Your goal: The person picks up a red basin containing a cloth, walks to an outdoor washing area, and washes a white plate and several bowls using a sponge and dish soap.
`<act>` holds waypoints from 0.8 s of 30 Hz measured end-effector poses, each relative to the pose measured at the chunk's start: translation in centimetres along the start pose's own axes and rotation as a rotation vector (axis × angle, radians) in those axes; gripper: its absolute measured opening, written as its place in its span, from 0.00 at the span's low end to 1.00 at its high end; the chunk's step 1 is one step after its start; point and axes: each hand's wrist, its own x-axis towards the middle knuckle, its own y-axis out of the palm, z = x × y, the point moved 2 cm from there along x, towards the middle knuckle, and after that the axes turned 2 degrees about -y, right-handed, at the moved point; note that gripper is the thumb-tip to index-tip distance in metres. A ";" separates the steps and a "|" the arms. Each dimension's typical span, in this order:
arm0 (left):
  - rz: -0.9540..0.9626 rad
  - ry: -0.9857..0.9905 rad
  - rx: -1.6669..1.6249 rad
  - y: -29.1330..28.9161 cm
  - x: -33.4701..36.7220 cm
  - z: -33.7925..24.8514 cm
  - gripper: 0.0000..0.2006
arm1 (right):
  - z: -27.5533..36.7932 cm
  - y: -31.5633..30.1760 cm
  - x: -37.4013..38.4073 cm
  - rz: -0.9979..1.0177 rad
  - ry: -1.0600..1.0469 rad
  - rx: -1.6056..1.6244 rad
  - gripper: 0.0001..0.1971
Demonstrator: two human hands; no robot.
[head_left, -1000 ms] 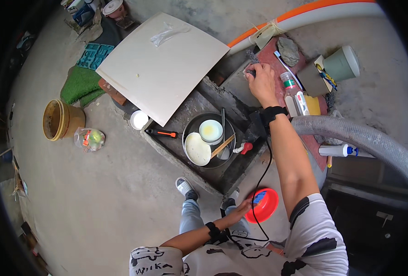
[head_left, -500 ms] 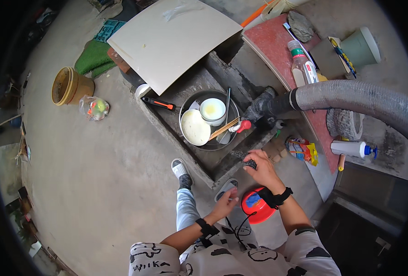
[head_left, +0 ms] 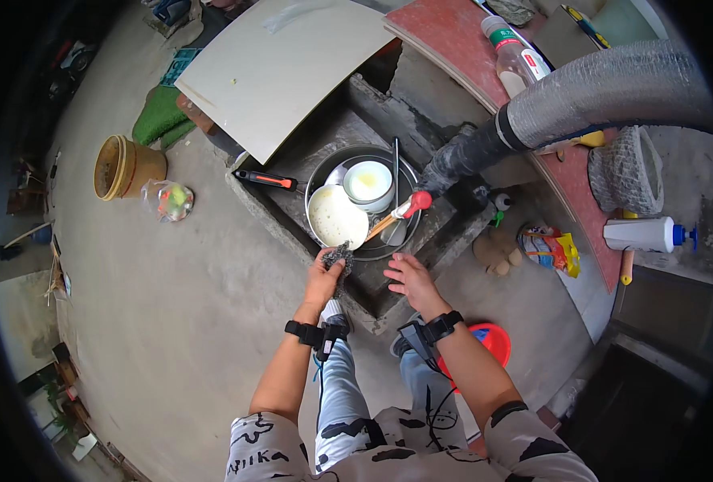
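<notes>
Around the sink [head_left: 273, 223]: we have the pale board [head_left: 284, 72] at 11 o'clock from our hands, tan bucket [head_left: 143, 170] at 10, grey hose [head_left: 605, 96] at 2, red basin [head_left: 498, 344] at 4.
In the way: the red-handled tap [head_left: 421, 200], 1 o'clock, overhangs the pan [head_left: 407, 170].
Scouring pad [head_left: 341, 259]: by the pale bowl [head_left: 339, 218] at its 6 o'clock; touching, we cannot tell.
Left hand [head_left: 321, 281]: our fingers close round the pad.
Right hand [head_left: 412, 283]: open, fingers spread, empty, at the pan's 5 o'clock.

The mesh scrubber [head_left: 339, 260] has swapped sides! It's gone from my right hand [head_left: 412, 283], fingers now spread, into my left hand [head_left: 321, 281], up from the red basin [head_left: 498, 345] to the near rim of the white dish [head_left: 336, 215].
</notes>
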 end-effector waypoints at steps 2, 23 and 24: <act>-0.115 -0.132 -0.185 -2.6 0.6 -0.3 0.10 | -3.5 1.7 3.1 -0.026 0.177 0.262 0.26; -0.229 -0.294 -0.188 -12.9 1.9 0.3 0.08 | -10.1 5.6 19.0 -0.286 0.376 0.360 0.02; -0.243 -0.275 -0.184 -12.8 1.8 0.2 0.08 | -10.0 5.3 18.2 -0.225 0.397 0.364 0.02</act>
